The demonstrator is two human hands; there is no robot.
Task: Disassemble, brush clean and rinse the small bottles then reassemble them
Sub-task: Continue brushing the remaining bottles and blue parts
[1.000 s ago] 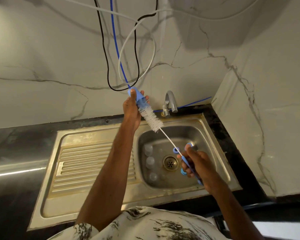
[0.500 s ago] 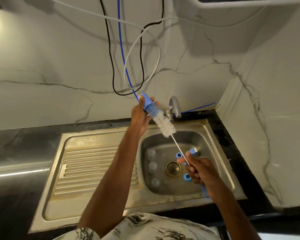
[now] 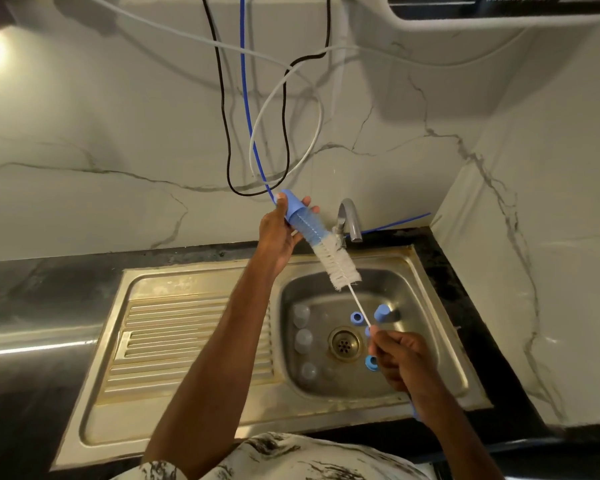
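My left hand (image 3: 278,233) grips a small blue bottle (image 3: 300,216), held up beside the tap with its mouth pointing down to the right. The white bristles of a bottle brush (image 3: 336,261) are partly inside that mouth. My right hand (image 3: 400,360) holds the brush by its thin white stem over the sink basin (image 3: 426,296). Three clear bottle parts (image 3: 302,341) stand in a column at the basin's left. Several blue caps and rings (image 3: 381,313) lie near the drain (image 3: 343,344).
The steel tap (image 3: 349,220) stands right behind the brush. A ribbed draining board (image 3: 187,341) lies left of the basin. Black, blue and white cables (image 3: 257,133) hang down the marble wall. A marble side wall closes in on the right.
The brush has gone deeper into the bottle: fewer bristles show outside its mouth. Both hands keep their grips.
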